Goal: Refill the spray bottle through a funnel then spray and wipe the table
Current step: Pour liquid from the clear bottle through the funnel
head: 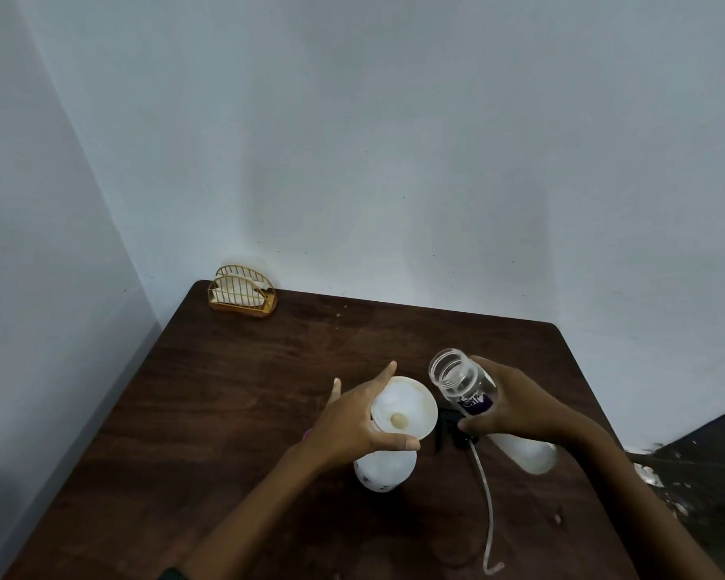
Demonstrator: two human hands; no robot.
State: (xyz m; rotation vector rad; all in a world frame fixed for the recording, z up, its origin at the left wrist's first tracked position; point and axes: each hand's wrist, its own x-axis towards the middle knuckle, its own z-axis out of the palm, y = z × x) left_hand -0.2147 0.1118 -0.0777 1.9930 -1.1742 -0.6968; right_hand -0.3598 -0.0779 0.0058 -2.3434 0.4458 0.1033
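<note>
White funnel (404, 406), spray bottle (384, 470), clear bottle (457, 376) alongside

The person's left hand (352, 420) and right hand (515, 408) are bare, as are both forearms (268, 508), and a dark cuff (171, 574) edges the left arm.
</note>
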